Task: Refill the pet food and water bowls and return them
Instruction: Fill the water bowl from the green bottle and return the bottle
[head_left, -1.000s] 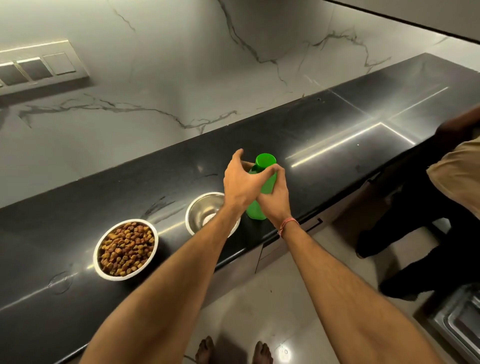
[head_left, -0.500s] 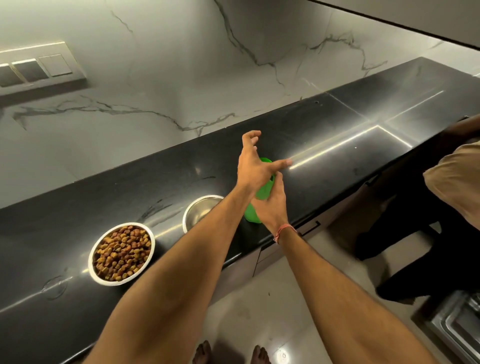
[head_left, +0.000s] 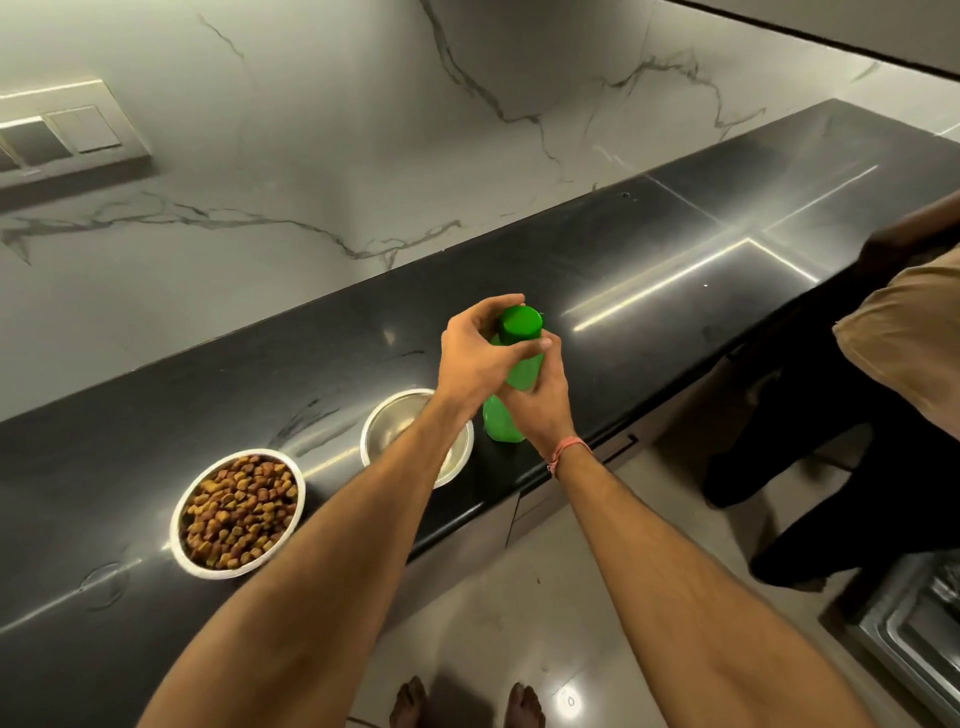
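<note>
A green bottle (head_left: 503, 426) stands upright on the black counter (head_left: 649, 291). My right hand (head_left: 540, 400) is wrapped around its body. My left hand (head_left: 478, 358) grips its green cap (head_left: 521, 322) from the left. To the bottle's left sits a steel bowl (head_left: 395, 421), partly hidden by my left forearm; whether it holds water I cannot tell. Further left, near the counter's front edge, a second steel bowl (head_left: 236, 512) is full of brown kibble.
A marble wall with a switch panel (head_left: 62, 135) rises behind the counter. Another person (head_left: 893, 338) in a tan top and dark trousers stands at the right. A steel appliance edge (head_left: 919, 639) shows at bottom right. My bare feet stand on the tiled floor.
Half a second ago my left hand was lifted off the cap with fingers spread; now it is closed around the cap again. My right hand kept hold of the bottle.
</note>
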